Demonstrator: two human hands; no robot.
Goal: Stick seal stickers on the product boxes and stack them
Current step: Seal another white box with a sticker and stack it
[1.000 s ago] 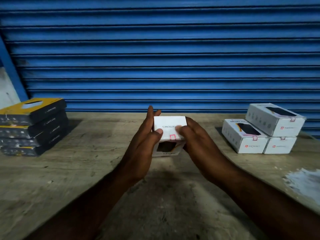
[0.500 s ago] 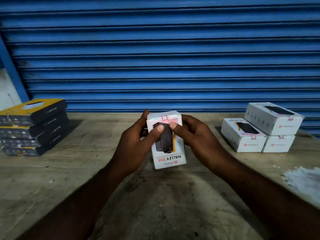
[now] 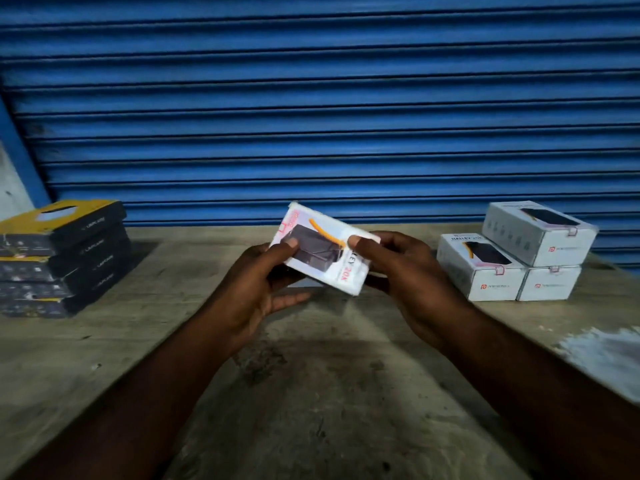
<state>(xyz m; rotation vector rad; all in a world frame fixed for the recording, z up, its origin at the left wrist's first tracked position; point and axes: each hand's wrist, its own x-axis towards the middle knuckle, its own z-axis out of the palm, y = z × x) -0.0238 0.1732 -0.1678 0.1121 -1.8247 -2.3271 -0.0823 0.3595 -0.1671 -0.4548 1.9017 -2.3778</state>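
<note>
One white box [image 3: 322, 251] is held tilted in the air above the worktop [image 3: 311, 393], printed face up. Left hand [image 3: 256, 282] and right hand [image 3: 408, 271] both grasp it, thumbs on the face, fingers [image 3: 291, 299] curled underneath. One pink sticker [image 3: 289, 221] sits at its far end. On the right are 3 white boxes [image 3: 512, 258]: two side by side and one on top, each with a pink seal. On the left is a stack of 4 dark boxes [image 3: 59, 258] with yellow tops. A blue shutter [image 3: 311, 116] is behind.

The left hand [image 3: 254, 284] and right hand [image 3: 408, 271] are bare, as are both forearms [image 3: 145, 393].
</note>
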